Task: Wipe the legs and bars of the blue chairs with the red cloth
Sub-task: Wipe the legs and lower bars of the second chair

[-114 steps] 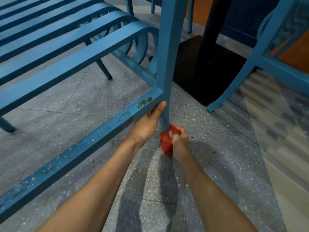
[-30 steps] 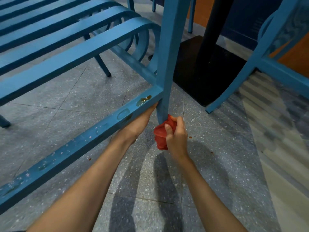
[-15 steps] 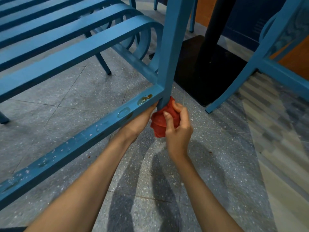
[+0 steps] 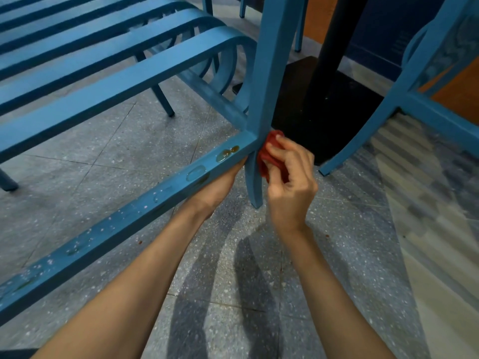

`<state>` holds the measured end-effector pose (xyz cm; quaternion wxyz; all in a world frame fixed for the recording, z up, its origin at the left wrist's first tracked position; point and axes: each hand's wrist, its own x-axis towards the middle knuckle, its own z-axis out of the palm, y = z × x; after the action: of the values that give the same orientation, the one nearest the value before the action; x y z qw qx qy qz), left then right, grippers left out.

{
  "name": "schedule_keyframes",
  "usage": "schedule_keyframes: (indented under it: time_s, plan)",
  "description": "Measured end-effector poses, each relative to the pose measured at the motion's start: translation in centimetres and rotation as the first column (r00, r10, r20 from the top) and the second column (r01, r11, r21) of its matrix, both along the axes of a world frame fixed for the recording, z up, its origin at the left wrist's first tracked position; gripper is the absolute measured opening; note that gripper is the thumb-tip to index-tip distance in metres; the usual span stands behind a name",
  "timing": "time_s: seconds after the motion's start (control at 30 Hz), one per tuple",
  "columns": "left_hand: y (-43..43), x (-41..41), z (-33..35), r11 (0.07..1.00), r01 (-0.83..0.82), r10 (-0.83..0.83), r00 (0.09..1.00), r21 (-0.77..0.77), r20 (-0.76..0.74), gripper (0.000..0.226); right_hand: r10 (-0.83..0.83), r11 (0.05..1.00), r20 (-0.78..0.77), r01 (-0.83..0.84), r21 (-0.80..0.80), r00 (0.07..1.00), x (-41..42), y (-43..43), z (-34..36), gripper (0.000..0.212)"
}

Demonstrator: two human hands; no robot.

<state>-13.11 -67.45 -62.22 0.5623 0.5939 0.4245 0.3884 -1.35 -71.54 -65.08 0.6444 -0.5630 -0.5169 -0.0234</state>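
Red cloth: bunched, pressed against the right face of a blue chair leg, at the joint where the lower bar meets that leg. Only part of it shows; the rest is covered by fingers.

Right hand: fingers curled closed around the red cloth, thumb toward the viewer, knuckles just beside the leg.

Left hand: under the lower bar next to the joint, palm up against the bar's underside. The bar hides its fingers; whether they close around the bar cannot be told.

Blue chair leg: near upright, foot resting on the floor just below the hands.

Lower bar: runs from the joint toward the left edge of the view. Its top face carries pale specks, clear droplets and a brown stain near the joint.

Seat slats: several parallel blue slats, upper left, curving down at their right ends.

Second blue chair: to the right, well apart from the hands.

Black table base: flat plate with a black post, behind the leg, between the two chairs.

Floor: grey speckled tiles.
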Motion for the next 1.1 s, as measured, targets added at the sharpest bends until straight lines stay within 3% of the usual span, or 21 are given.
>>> schedule_keyframes:
  time_s: [0.17, 0.27, 0.37, 0.5, 0.67, 0.83, 0.97, 1.1]
  plan:
    - [-0.3, 0.1, 0.8, 0.999, 0.038, -0.039, 0.999, 0.017, 0.036, 0.021, -0.033, 0.999, 0.176, 0.035, -0.008, 0.984, -0.7, -0.5, -1.6, 0.021]
    - [-0.4, 0.1, 0.6, 1.0, 0.022, -0.022, 0.998, -0.009, 0.06, 0.021, -0.007, 0.994, 0.175, 0.026, -0.106, 0.985, -0.8, -0.8, -4.3, 0.019]
    - [0.0, 0.2, -0.1, 0.999, -0.013, 0.015, 0.999, -0.049, 0.048, 0.016, 0.063, 0.961, -0.021, -0.067, -0.267, 0.998, -0.4, -1.3, -6.1, 0.021]
    - [0.0, 0.3, -0.4, 0.998, -0.024, 0.027, 0.999, -0.064, 0.045, 0.014, 0.044, 0.888, -0.334, -0.19, -0.419, 0.942, 0.1, -1.3, -5.3, 0.03]
    - [-0.3, 0.4, -0.1, 0.998, -0.027, 0.03, 0.998, -0.059, 0.05, 0.014, 0.07, 0.96, -0.408, -0.172, -0.219, 0.91, -0.9, -0.5, -1.3, 0.041]
    - [-0.5, 0.4, 0.2, 0.998, -0.009, 0.012, 0.999, -0.056, 0.049, 0.016, 0.066, 0.985, -0.265, -0.105, -0.135, 0.962, -1.4, -0.5, -2.2, 0.037]
    - [-0.1, 0.3, -0.2, 0.995, -0.044, 0.047, 0.998, -0.084, 0.035, 0.01, 0.051, 0.944, -0.242, -0.125, -0.305, 0.969, -0.4, -0.1, -6.7, 0.035]
    - [-0.1, 0.4, -0.6, 0.995, -0.055, 0.057, 0.998, -0.086, 0.016, 0.01, 0.019, 0.759, -0.225, -0.161, -0.631, 0.974, 1.1, 0.4, -9.9, 0.033]
